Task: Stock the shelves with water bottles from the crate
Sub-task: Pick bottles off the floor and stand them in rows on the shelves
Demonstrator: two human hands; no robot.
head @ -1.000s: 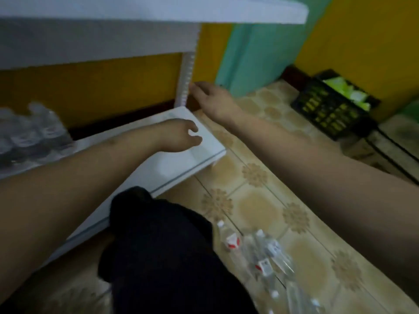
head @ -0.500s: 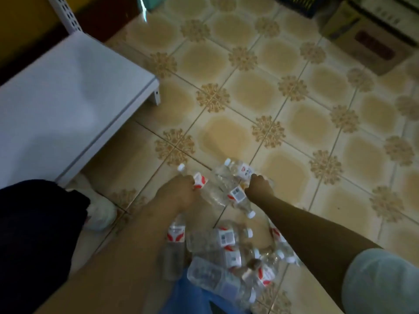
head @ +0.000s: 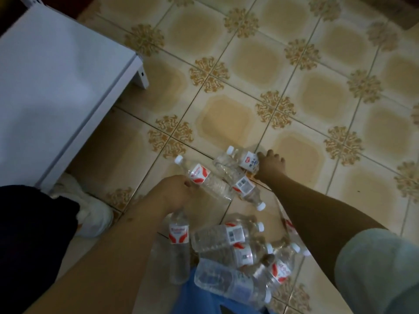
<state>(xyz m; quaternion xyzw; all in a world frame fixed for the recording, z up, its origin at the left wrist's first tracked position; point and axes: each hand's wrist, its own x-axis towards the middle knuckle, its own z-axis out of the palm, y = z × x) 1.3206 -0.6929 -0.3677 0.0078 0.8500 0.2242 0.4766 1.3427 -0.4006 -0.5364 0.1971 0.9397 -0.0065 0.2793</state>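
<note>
Several clear water bottles with white caps and red-and-white labels lie on the tiled floor. My left hand grips one bottle near its middle, cap pointing up-left. My right hand curls around the base end of a second bottle just beyond it. A third bottle lies between the two, touching both. Closer to me sits a loose pile of bottles, partly resting on a blue surface at the bottom edge. The white bottom shelf is at the upper left.
My white shoe and dark trouser knee sit by the shelf's front corner. A shelf bracket juts out at the right corner. Patterned floor tiles stretch to the right and beyond the bottles.
Both hands left the shelf and dropped to the bottles on the floor. Since half a second ago, each has closed around a bottle and the left one's bottle has shifted.
</note>
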